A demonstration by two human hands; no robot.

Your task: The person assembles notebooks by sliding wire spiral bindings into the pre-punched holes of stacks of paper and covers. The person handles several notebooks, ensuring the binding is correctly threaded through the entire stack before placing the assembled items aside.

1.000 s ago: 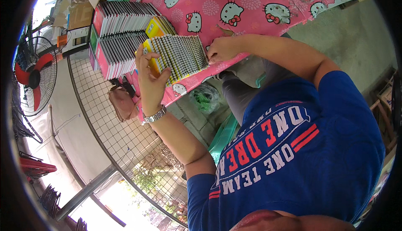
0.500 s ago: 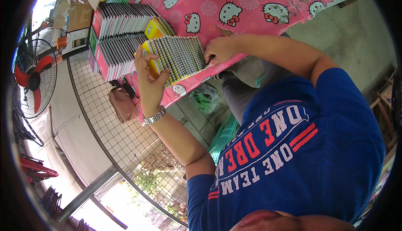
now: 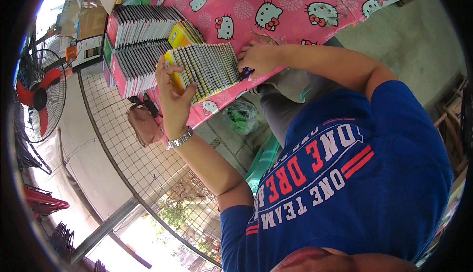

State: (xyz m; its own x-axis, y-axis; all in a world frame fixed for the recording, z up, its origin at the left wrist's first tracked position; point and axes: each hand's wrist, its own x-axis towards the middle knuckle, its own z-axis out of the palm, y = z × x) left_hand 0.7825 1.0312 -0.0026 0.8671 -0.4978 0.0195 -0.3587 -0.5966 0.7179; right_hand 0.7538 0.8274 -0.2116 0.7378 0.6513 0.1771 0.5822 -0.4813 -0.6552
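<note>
Left hand point(image 3: 171, 87) first: how does it stand?

Thumb and fingers apart, curved about the yellow left end of the row of spiral notebooks point(image 3: 204, 67), the thumb on the near side. It looks braced there rather than pinching.

And the right hand point(image 3: 260, 59)?

At the right end of the row, fingers bent. Something small and dark blue point(image 3: 247, 73) shows by the fingertips, but I cannot tell what it is, nor whether they are closed on it.

So the notebooks sit between the two hands?

Yes, near the close edge of the pink-covered table point(image 3: 295, 30), their coils facing up. A smaller yellow bundle point(image 3: 185, 34) lies just beyond, and dark-coiled notebooks point(image 3: 140, 60) stand in rows to the left.

Which step would you call this?

My judgement: gathering and squaring the row, the left hand acting as a stop while the right works at its end.

What does the next move call for?

I'd say gentle, even pressure from both ends, with the right fingers settling the last notebooks flush. If the left end gives way, the coils could slip and the row fan out toward the near edge
</note>
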